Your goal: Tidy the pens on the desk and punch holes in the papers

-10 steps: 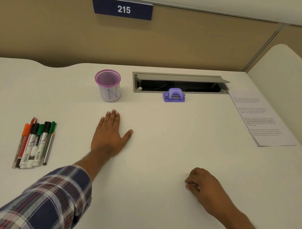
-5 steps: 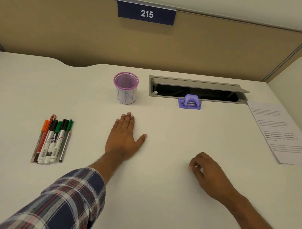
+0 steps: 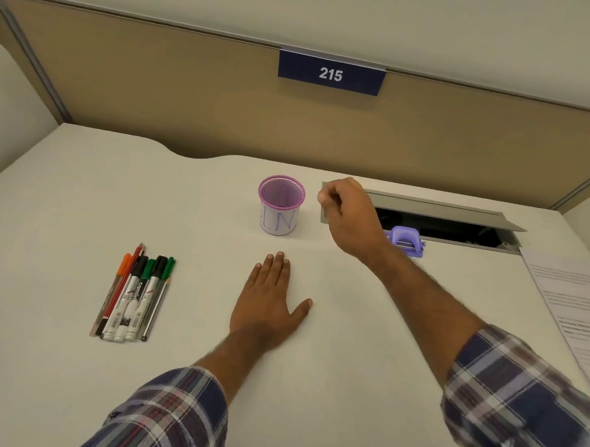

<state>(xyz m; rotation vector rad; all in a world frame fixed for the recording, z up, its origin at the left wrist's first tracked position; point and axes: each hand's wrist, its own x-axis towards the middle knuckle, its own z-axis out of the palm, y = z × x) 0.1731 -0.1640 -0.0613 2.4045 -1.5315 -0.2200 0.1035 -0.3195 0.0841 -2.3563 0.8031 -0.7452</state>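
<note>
Several pens and markers [image 3: 134, 296] lie side by side on the white desk [image 3: 70, 215] at the left. A purple mesh pen cup [image 3: 280, 205] stands empty at the middle back. My left hand [image 3: 270, 306] rests flat on the desk, fingers spread, below the cup. My right hand [image 3: 349, 218] hovers above the desk just right of the cup, fingers curled loosely with nothing in them. A purple hole punch [image 3: 405, 241] sits behind my right wrist, partly hidden by it. Printed papers [image 3: 565, 299] lie at the right edge.
A grey cable tray [image 3: 454, 219] with its lid raised is set into the desk behind the punch. A tan partition [image 3: 190, 112] with a blue "215" sign [image 3: 330, 74] closes off the back. A second white surface adjoins at the far left.
My right hand has risen from the near desk and travelled forward and left to beside the pen cup. My left hand has stayed flat. The camera view has shifted left and upward.
</note>
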